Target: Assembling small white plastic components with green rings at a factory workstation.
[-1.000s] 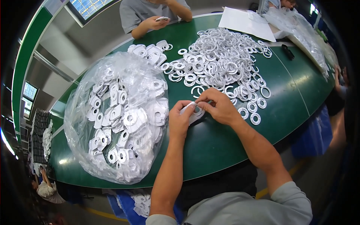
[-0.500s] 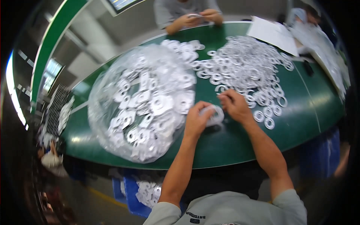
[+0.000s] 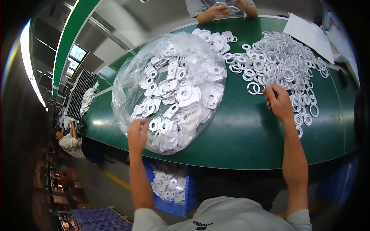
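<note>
The shirt (image 3: 235,211) is pale grey and short-sleeved, with small dark lettering (image 3: 202,224) printed on it.

There are the person's two hands (image 3: 278,102), one table (image 3: 250,142), one bulging plastic bag (image 3: 125,92), one white sheet (image 3: 308,35), and white rings (image 3: 283,61) and flat pieces (image 3: 189,95) past counting.

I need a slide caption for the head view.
Left hand near a clear bag of white parts, right hand beside piled white rings.
</note>
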`<state>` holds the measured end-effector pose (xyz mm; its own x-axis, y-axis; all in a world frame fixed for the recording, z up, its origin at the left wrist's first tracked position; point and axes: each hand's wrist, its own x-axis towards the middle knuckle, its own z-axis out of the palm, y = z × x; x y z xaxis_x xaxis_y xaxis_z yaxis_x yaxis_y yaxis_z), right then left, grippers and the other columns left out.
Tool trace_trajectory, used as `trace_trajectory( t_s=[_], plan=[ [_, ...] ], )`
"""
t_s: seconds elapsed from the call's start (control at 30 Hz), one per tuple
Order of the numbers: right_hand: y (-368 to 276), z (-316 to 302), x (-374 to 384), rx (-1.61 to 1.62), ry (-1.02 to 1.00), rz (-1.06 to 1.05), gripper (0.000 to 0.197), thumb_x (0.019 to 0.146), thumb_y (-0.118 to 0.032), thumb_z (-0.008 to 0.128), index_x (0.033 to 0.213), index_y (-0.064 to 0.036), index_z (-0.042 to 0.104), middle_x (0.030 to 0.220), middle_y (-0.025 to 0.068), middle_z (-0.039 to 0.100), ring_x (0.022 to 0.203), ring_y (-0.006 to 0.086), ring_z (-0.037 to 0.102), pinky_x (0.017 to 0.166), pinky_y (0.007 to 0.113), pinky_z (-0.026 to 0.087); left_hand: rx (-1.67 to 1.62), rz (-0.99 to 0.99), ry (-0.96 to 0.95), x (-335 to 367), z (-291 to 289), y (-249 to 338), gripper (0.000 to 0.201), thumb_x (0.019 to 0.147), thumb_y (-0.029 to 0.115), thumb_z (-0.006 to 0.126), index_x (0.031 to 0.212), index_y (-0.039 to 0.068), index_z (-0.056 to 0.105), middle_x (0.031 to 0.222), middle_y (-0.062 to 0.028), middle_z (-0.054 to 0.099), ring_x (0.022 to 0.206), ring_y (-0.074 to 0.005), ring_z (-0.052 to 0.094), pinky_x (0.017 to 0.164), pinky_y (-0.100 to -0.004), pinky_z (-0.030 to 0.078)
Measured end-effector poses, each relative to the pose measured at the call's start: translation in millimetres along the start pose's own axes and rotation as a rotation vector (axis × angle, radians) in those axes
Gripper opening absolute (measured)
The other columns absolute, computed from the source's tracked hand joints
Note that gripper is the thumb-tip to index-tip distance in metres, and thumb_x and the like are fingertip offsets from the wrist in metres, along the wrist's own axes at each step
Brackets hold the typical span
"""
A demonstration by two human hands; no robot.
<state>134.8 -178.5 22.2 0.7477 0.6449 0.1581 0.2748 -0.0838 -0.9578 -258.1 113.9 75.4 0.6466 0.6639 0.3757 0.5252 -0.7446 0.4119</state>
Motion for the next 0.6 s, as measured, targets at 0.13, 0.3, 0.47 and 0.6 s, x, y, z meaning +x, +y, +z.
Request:
trace_trajectory(
  t_s=[0.13,0.3,0.47,0.6],
  plan=[
    [2.7,-1.7,4.0,0.004,0.035,0.041,0.026,0.098,-0.024,0.052,0.087,-0.0021,0.062,0.064,-0.0001,0.053,0.049,0.0055,0.049,0.044,0.021,0.039,0.313,0.126,-0.087,79.9,33.6,-100.1,0.044,0.073,0.014,0.074,0.114,0.004,0.060,0.103,-0.0175,0.065,0.098,-0.0334,0.060,0.087,-0.0395,0.046],
    [6.8,-9.2,6.2,-0.022,0.099,0.088,0.027,0.097,-0.024,0.053,0.086,-0.0019,0.063,0.063,0.0000,0.053,0.048,0.0054,0.048,0.043,0.021,0.038,0.214,-0.223,-0.398,102.8,42.3,-85.6,0.060,0.063,0.024,0.083,0.116,0.006,0.061,0.108,-0.0207,0.063,0.107,-0.0365,0.056,0.092,-0.0416,0.044],
    [1.7,-14.0,7.1,0.001,0.103,0.077,0.026,0.096,-0.023,0.053,0.086,-0.0016,0.063,0.063,0.0003,0.054,0.047,0.0057,0.048,0.042,0.021,0.038,0.210,-0.037,-0.312,78.8,39.1,-55.2,0.044,0.067,0.020,0.081,0.106,0.005,0.066,0.104,-0.0209,0.064,0.096,-0.0372,0.060,0.085,-0.0405,0.048],
    [1.5,-17.2,11.4,0.042,0.144,0.100,0.026,0.096,-0.024,0.054,0.086,-0.0009,0.063,0.063,0.0007,0.054,0.048,0.0058,0.049,0.043,0.021,0.039,0.143,-0.016,-0.019,80.0,23.9,-64.8,0.022,0.081,0.009,0.066,0.103,0.004,0.067,0.099,-0.0142,0.068,0.095,-0.0294,0.064,0.083,-0.0349,0.049]
  ],
)
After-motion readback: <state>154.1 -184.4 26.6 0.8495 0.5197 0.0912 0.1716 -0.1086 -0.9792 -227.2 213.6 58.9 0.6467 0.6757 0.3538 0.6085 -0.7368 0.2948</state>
